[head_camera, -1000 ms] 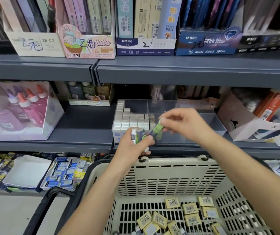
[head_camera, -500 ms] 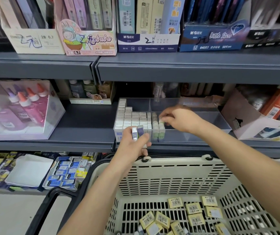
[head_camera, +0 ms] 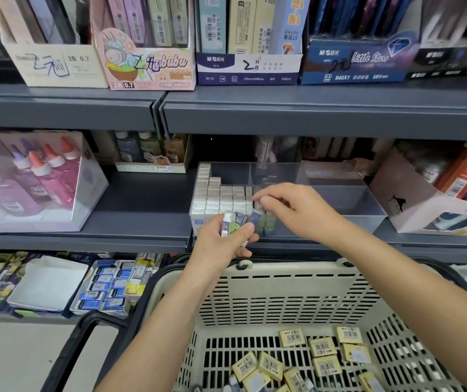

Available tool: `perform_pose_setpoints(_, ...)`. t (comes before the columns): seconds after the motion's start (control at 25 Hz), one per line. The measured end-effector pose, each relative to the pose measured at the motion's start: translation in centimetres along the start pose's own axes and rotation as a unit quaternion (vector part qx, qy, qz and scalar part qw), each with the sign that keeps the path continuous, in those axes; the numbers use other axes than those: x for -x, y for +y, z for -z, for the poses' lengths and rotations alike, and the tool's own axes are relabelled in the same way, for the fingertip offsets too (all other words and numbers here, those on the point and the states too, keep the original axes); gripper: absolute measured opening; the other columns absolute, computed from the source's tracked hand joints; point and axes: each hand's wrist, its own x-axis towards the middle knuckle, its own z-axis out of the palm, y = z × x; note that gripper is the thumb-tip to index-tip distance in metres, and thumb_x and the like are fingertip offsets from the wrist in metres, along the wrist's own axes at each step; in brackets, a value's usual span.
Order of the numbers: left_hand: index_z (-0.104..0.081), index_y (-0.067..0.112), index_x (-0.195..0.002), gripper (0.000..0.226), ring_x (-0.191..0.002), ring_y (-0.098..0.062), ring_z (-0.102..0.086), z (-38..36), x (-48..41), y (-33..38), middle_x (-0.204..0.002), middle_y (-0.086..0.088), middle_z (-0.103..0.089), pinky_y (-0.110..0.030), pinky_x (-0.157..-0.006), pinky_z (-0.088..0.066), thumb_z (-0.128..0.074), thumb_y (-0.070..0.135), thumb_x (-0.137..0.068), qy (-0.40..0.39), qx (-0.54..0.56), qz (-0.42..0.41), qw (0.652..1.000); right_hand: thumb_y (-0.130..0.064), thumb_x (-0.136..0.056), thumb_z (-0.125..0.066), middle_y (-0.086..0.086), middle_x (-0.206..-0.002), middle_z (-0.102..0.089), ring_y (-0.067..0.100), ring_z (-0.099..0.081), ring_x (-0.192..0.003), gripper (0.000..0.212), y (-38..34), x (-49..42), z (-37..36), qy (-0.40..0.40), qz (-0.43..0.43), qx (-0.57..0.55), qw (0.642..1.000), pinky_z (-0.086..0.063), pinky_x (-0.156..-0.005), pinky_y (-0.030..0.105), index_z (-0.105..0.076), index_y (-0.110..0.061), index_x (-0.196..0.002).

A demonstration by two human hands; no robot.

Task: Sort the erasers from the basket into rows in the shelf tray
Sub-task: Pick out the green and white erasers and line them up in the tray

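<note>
A clear divided shelf tray (head_camera: pixel 348 193) sits on the middle shelf. Its left part holds rows of white-topped erasers (head_camera: pixel 218 196), and a short row of green-sleeved erasers (head_camera: pixel 268 222) stands at its front wall. My left hand (head_camera: pixel 221 241) grips a small stack of sleeved erasers (head_camera: pixel 235 222) in front of the tray. Beside that stack my right hand (head_camera: pixel 294 207) hovers over the tray's front, thumb and forefinger curled together. Whether they pinch anything is unclear. Below, the beige basket (head_camera: pixel 283 295) holds several loose yellow-labelled erasers (head_camera: pixel 322 349).
A clear box of glue bottles (head_camera: pixel 28 179) stands left of the tray, and an open white carton (head_camera: pixel 413 199) stands to its right. Boxes of pencil leads (head_camera: pixel 147 52) fill the top shelf. The basket's black handle (head_camera: pixel 85 329) hangs at lower left.
My right hand set a green-sleeved eraser into the tray's front row, then drew back toward the stack in my left hand. My left hand has stayed about where it was.
</note>
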Motion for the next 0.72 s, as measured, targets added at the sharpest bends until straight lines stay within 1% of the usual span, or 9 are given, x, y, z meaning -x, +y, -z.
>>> perform_pose_setpoints(0.08, -0.062, 0.018, -0.093, 0.013, -0.079, -0.012, -0.07, -0.1, 0.1, 0.1, -0.081, 0.003, -0.073, -0.018, -0.053, -0.05, -0.065, 0.009, -0.085, 0.001, -0.008, -0.002, 1.0, -0.027, -0.088, -0.06, -0.009, -0.091, -0.066, 0.006, -0.058, -0.081, 0.02, -0.8, 0.8, -0.3, -0.029, -0.005, -0.038, 0.999, -0.041, -0.072, 0.009, -0.068, -0.023, -0.106)
perform_pose_setpoints(0.16, -0.063, 0.018, -0.093, 0.014, -0.079, -0.013, -0.07, -0.1, 0.2, 0.2, -0.082, 0.002, -0.074, -0.019, -0.054, -0.05, -0.065, 0.008, -0.085, 0.007, -0.004, -0.009, 1.0, -0.024, -0.084, -0.066, -0.01, -0.082, -0.066, 0.008, -0.06, -0.078, 0.016, -0.8, 1.3, -0.2, -0.024, -0.03, -0.05, 0.998, -0.043, -0.073, 0.01, -0.069, -0.023, -0.099)
perform_pose_setpoints(0.28, -0.063, 0.016, -0.095, 0.016, -0.076, -0.012, -0.068, 0.1, 0.2, 0.4, -0.087, 0.0, -0.074, -0.018, -0.053, -0.049, -0.063, 0.004, -0.085, 0.033, 0.048, -0.012, 0.998, -0.026, -0.079, -0.071, -0.009, -0.083, -0.067, 0.008, -0.062, -0.082, 0.014, -0.5, 1.9, 0.4, -0.015, -0.065, -0.056, 0.996, -0.049, -0.08, 0.022, -0.069, -0.025, -0.093)
perform_pose_setpoints(0.36, -0.062, 0.014, -0.096, 0.015, -0.079, -0.016, -0.07, 0.0, 0.2, 0.5, -0.091, -0.004, -0.073, -0.018, -0.051, -0.049, -0.064, 0.004, -0.085, 0.04, 0.063, -0.011, 0.997, -0.031, -0.078, -0.071, -0.01, -0.087, -0.067, 0.008, -0.061, -0.086, 0.017, -0.4, 2.3, 0.4, -0.022, -0.062, -0.01, 0.998, -0.049, -0.083, 0.029, -0.067, -0.027, -0.095)
perform_pose_setpoints(0.44, -0.062, 0.013, -0.094, 0.013, -0.083, -0.021, -0.071, -0.2, 0.4, 0.4, -0.09, -0.007, -0.072, -0.019, -0.051, -0.049, -0.065, 0.006, -0.084, 0.037, 0.057, -0.016, 0.998, -0.037, -0.078, -0.07, -0.009, -0.094, -0.064, 0.012, -0.058, -0.093, 0.023, -0.6, 2.5, 0.2, -0.014, -0.021, 0.073, 0.997, -0.047, -0.083, 0.033, -0.066, -0.026, -0.098)
perform_pose_setpoints(0.52, -0.062, 0.014, -0.091, 0.011, -0.083, -0.022, -0.07, -0.4, 0.6, 0.4, -0.088, -0.008, -0.071, -0.019, -0.051, -0.049, -0.065, 0.007, -0.084, 0.034, 0.048, -0.023, 0.998, -0.04, -0.079, -0.068, -0.006, -0.098, -0.062, 0.016, -0.053, -0.095, 0.026, -0.9, 2.5, -0.2, 0.005, 0.045, 0.146, 0.988, -0.042, -0.084, 0.032, -0.068, -0.024, -0.1)
perform_pose_setpoints(0.6, -0.061, 0.014, -0.093, 0.009, -0.082, -0.021, -0.071, -0.4, 0.7, 0.5, -0.086, -0.007, -0.072, -0.019, -0.052, -0.049, -0.065, 0.01, -0.085, 0.03, 0.063, -0.029, 0.997, -0.038, -0.082, -0.064, -0.005, -0.096, -0.064, 0.018, -0.053, -0.094, 0.025, -1.1, 2.6, -0.2, 0.017, 0.073, 0.189, 0.979, -0.038, -0.082, 0.032, -0.068, -0.024, -0.102)
perform_pose_setpoints(0.64, -0.06, 0.013, -0.094, 0.009, -0.081, -0.018, -0.071, -0.4, 0.7, 0.6, -0.085, -0.005, -0.073, -0.018, -0.052, -0.05, -0.064, 0.012, -0.085, 0.027, 0.076, -0.029, 0.996, -0.035, -0.083, -0.063, -0.005, -0.093, -0.065, 0.018, -0.055, -0.092, 0.023, -1.1, 2.7, -0.3, 0.018, 0.071, 0.187, 0.98, -0.039, -0.079, 0.032, -0.066, -0.024, -0.103)
perform_pose_setpoints(0.72, -0.06, 0.011, -0.096, 0.011, -0.073, -0.014, -0.07, -0.4, 0.8, 0.8, -0.08, -0.004, -0.073, -0.018, -0.05, -0.05, -0.061, 0.016, -0.086, 0.017, 0.073, -0.028, 0.997, -0.028, -0.082, -0.064, -0.007, -0.086, -0.066, 0.018, -0.06, -0.086, 0.018, -1.0, 3.0, -0.1, 0.006, 0.034, 0.125, 0.992, -0.047, -0.075, 0.032, -0.063, -0.024, -0.1)
